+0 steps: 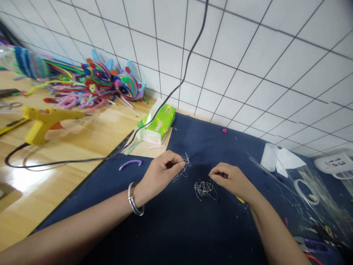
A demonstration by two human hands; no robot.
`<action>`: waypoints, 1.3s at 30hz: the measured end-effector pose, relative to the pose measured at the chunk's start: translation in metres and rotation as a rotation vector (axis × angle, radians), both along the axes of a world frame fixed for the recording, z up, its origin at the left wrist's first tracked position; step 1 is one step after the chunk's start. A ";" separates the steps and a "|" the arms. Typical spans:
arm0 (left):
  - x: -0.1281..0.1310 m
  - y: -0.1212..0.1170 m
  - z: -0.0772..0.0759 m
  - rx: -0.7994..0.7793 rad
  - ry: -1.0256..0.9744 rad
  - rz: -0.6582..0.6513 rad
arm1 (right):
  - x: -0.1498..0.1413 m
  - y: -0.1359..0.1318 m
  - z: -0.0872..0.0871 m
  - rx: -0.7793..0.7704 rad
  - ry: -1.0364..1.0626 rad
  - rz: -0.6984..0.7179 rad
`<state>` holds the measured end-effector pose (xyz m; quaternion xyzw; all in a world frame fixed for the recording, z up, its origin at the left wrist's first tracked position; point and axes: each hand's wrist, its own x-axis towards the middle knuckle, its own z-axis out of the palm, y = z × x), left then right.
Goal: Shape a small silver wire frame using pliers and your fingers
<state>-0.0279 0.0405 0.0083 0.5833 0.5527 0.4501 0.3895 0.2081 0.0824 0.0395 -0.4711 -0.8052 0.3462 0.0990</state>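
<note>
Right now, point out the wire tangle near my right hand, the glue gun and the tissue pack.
Wire tangle (203,189): head view, its dense middle.
Glue gun (44,119): head view, its yellow body.
Tissue pack (164,118): head view, its green wrapper.

A shiny silver bangle (131,199) circles the left wrist (138,195).

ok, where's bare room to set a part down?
Cloth on the near side of the wire tangle; wood between glue gun and tissue pack. Crowded: right side, with white sheets and purple-handled tool; far left, with pipe cleaners.
</note>
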 end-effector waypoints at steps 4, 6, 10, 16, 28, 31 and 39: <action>-0.001 0.002 0.003 0.059 0.080 -0.026 | -0.013 0.011 0.000 -0.033 -0.024 0.108; -0.002 0.002 0.005 0.092 0.099 -0.027 | -0.020 0.017 0.000 -0.048 -0.059 0.187; -0.004 0.002 0.006 0.105 0.095 -0.028 | -0.030 0.029 0.000 -0.072 -0.122 0.332; -0.005 0.003 0.003 0.089 0.116 -0.045 | -0.035 0.041 -0.003 -0.139 -0.169 0.478; -0.003 0.005 0.002 -0.012 0.116 -0.091 | -0.037 0.041 -0.009 -0.153 -0.132 0.635; -0.004 0.005 0.003 -0.057 0.092 -0.077 | -0.036 0.040 -0.012 -0.156 -0.113 0.616; -0.004 0.007 0.003 -0.115 0.056 -0.081 | -0.032 0.036 -0.014 -0.131 -0.069 0.557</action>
